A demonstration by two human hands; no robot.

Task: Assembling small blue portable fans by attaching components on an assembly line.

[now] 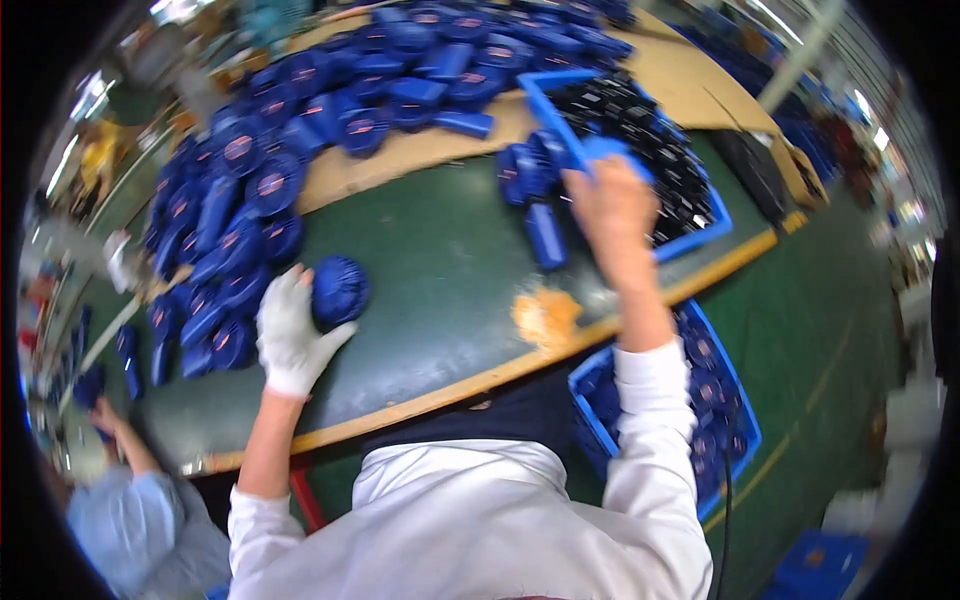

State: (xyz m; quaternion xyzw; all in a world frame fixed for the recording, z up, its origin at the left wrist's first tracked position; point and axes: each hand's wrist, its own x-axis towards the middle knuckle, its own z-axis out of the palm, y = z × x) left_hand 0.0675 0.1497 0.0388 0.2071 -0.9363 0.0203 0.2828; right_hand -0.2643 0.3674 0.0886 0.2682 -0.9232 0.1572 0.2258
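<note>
My left hand (288,335), in a white glove with bare fingertips, lies against a round, ribbed blue fan head (340,291) on the green table. Its fingers and thumb curve around the fan head's left and near sides. Over the left part of a blue bin (690,243) of small black parts (672,165) is my bare right hand (612,205), blurred, with its fingers bent down and partly hidden. A bright blue patch (607,150) shows just past its fingers; what it is I cannot make out. Left of that hand lie blue handheld fans (543,232).
Heaped blue fans (365,125) cover cardboard along the table's far and left sides. An orange-brown patch (545,317) lies near the wooden edge (400,408). Below the table at right stands another blue bin (742,465) of blue parts. At left a co-worker (145,520) handles a blue piece.
</note>
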